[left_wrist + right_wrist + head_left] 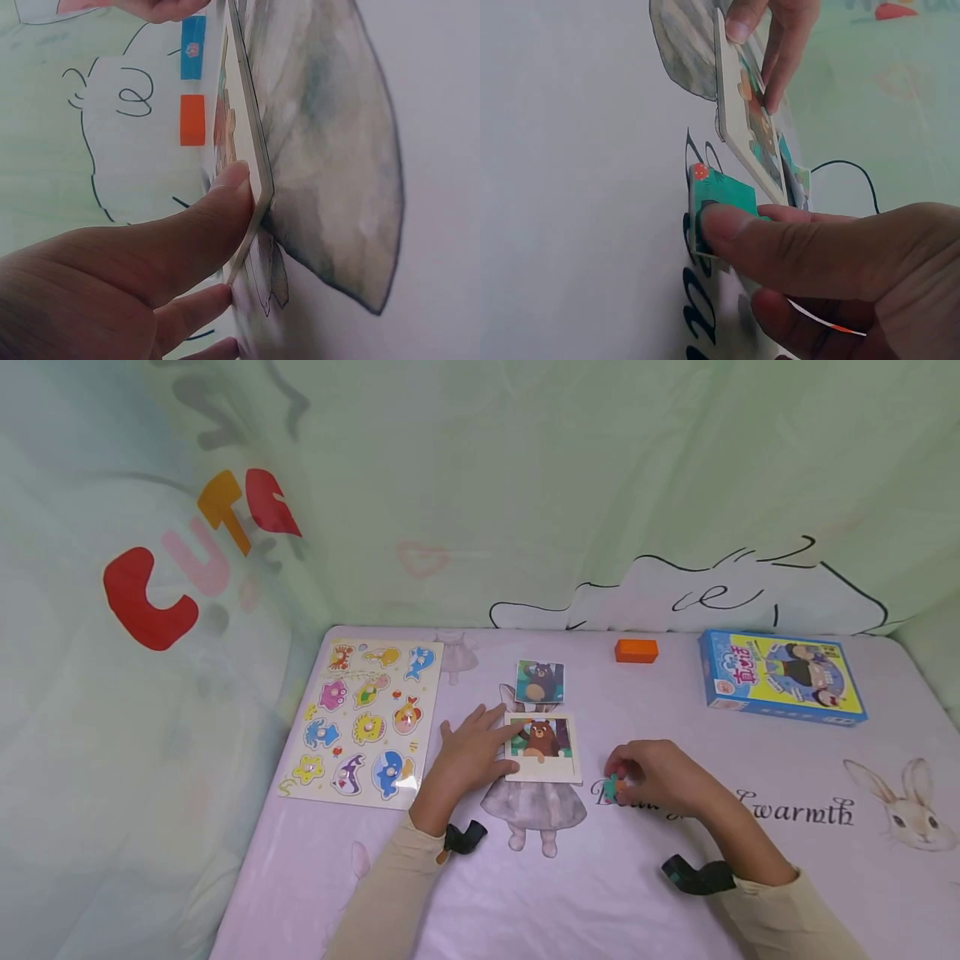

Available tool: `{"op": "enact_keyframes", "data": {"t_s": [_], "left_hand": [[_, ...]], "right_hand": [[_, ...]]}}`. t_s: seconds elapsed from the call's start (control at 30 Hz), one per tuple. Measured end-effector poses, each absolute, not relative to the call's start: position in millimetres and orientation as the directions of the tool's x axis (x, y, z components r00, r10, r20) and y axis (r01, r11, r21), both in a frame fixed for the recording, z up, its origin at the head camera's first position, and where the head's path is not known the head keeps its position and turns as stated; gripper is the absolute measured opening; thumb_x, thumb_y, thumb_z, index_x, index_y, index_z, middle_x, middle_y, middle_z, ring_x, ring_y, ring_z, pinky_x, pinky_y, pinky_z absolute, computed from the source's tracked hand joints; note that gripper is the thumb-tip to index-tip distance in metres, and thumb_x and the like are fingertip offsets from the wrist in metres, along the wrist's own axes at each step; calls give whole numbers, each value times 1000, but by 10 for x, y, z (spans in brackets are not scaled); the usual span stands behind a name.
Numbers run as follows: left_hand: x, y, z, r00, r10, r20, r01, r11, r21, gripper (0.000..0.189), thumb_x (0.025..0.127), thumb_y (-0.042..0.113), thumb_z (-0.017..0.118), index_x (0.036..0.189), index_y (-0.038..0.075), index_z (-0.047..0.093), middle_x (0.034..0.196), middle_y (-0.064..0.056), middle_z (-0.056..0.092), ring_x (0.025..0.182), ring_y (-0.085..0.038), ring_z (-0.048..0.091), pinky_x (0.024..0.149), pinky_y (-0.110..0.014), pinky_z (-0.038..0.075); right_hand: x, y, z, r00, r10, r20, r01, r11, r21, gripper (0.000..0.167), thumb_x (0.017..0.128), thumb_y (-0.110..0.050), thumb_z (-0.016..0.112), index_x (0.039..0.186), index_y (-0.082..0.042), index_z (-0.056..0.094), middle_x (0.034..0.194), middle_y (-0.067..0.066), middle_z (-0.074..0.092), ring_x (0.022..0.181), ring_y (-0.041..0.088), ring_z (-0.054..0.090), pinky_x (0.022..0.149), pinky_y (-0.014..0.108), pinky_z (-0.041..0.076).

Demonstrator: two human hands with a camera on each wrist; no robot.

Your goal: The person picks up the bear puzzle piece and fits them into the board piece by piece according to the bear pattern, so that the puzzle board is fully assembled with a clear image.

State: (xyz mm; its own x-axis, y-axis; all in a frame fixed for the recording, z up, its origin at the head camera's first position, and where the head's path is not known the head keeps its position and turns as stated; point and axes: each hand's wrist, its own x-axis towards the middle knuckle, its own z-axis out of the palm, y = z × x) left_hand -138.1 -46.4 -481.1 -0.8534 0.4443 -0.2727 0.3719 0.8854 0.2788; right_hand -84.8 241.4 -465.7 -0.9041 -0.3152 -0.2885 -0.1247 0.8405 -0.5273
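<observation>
A small wooden puzzle board with a brown bear picture and a pale frame lies flat on the table. My left hand rests at its left side, fingers fairly straight, index finger over the picture and thumb on the near-left corner. To the right of the board, just above the cloth, my right hand pinches a teal puzzle piece with a red white-dotted spot between thumb and fingers. A pale edge with some red shows below those fingers; what it belongs to is mostly hidden.
Behind the board lies a bear picture card. At left is an animal peg puzzle. Toward the back right are an orange block and a blue-and-yellow box. A fabric wall borders the table's back.
</observation>
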Motion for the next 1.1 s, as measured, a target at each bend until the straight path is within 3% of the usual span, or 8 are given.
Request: {"op": "enact_keyframes", "data": {"t_s": [0.23, 0.47, 0.77, 1.1], "left_hand": [[-1363, -473, -4784, -850, 451, -271, 377, 881, 284, 68, 92, 46, 72, 154, 39, 44, 169, 3, 30, 157, -27, 23, 113, -75, 25], [-1370, -468, -4780, -847, 455, -274, 385, 881, 274, 69, 92, 47, 72, 154, 40, 43, 169, 3, 29, 158, -27, 22, 113, -75, 25], [-1407, -477, -4729, -830, 462, -312, 381, 879, 287, 62, 96, 42, 69, 153, 38, 46, 168, 4, 30, 158, -26, 22, 113, -75, 25], [-1438, -472, -4725, -829, 453, -328, 375, 885, 276, 60, 97, 38, 68, 153, 39, 46, 168, 5, 30, 158, -25, 22, 113, -75, 26]], "right_hand": [[-883, 2388, -4621, -904, -364, -226, -156, 771, -618, 10, 89, -17, 79, 94, -20, 72, 79, -7, 61, 78, 15, 54, 65, 23, 49], [-954, 2232, -4616, -907, -390, -161, -180, 703, -688, 9, 91, -16, 77, 97, -19, 72, 81, -6, 62, 78, 15, 55, 67, 23, 49], [-1084, 1964, -4674, -937, -309, -163, -100, 685, -722, 13, 91, -16, 77, 102, -14, 72, 84, -2, 66, 82, 17, 57, 71, 23, 51], [-1216, 1686, -4758, -941, -315, -124, -124, 660, -741, 14, 90, -11, 77, 104, -11, 75, 84, 1, 68, 79, 16, 58, 71, 24, 50]]}}
